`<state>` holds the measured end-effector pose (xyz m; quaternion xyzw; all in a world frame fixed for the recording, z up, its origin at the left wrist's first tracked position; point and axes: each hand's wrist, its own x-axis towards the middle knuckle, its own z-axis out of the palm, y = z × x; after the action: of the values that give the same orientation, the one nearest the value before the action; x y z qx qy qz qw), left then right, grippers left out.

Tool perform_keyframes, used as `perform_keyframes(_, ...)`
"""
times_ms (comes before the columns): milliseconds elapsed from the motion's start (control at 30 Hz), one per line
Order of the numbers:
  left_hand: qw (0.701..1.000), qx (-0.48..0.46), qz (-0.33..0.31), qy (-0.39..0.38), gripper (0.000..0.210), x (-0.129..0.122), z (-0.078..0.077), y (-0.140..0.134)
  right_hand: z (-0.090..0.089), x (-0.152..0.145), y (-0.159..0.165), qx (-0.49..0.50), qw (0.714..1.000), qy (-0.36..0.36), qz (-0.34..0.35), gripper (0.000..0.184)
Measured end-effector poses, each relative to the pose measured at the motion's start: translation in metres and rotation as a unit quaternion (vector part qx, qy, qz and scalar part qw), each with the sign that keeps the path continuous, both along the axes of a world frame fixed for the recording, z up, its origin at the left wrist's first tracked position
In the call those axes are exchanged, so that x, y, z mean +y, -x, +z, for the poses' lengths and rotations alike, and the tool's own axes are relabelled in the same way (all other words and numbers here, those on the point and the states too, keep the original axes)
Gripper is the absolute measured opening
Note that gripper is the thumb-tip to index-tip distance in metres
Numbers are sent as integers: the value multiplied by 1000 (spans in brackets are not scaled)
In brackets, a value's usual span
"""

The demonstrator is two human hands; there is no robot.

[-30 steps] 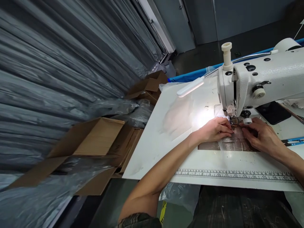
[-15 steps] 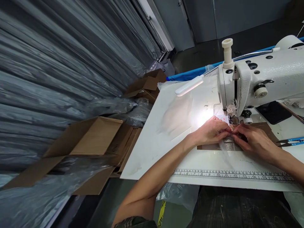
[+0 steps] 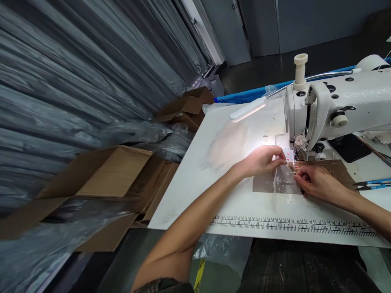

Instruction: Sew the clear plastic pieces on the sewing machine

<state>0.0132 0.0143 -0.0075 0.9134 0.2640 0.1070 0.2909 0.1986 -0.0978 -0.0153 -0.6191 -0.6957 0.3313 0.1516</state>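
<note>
A thin, see-through whitish piece of material (image 3: 284, 176), like sheer fabric, lies in front of the needle of a white sewing machine (image 3: 360, 97). My left hand (image 3: 265, 159) pinches its upper edge, just left of the presser foot. At its right side my right hand (image 3: 316, 182) is closed, thumb against curled fingers, gripping the edge. Small red marks show beside the foot. Beneath the material is a brown plate (image 3: 337, 169) on the table. The exact spot under my right fingertips is hidden.
A lamp (image 3: 248, 110) lights the white table (image 3: 189, 195), which has a printed ruler (image 3: 290, 224) along its front edge. Blue thread snips (image 3: 372, 184) and a black phone (image 3: 350, 147) lie at right. Open cardboard boxes (image 3: 114, 171) stand left, beside a grey plastic curtain (image 3: 76, 81).
My hands, close together before, have drawn apart: the left moved left, the right slightly down. More of the sheer piece now shows between them. The view has shifted slightly.
</note>
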Motion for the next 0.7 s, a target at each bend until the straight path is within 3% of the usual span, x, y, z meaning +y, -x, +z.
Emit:
perform_keyframes(133,986,107,-32,-122,8,27,-6,-27,-13,4,7,-191,973,-127,-38,16)
perform_keyframes(233,980,95,8,-173,25,43,-15,-37,-26,4,4,-209,951,-226,-18,26)
perform_keyframes(300,971,80,36,-224,32,42,-20,-33,-32,4,0,-208,945,-253,-12,31)
perform_keyframes(400,961,47,3,-272,22,21,-21,-15,-36,5,-7,-186,948,-260,-7,36)
perform_keyframes(467,955,-7,-122,-269,26,1,-20,0,-35,6,-11,-166,953,-254,7,40)
perform_keyframes(533,939,-44,-204,-274,24,-14,-21,11,-33,8,-13,-159,958,-236,21,43)
perform_keyframes(600,917,-65,-230,-319,18,-22,-26,14,-29,9,-14,-161,964,-211,27,43)
perform_keyframes(700,887,-65,-215,-403,25,-22,-38,10,-25,11,-14,-164,970,-177,31,43)
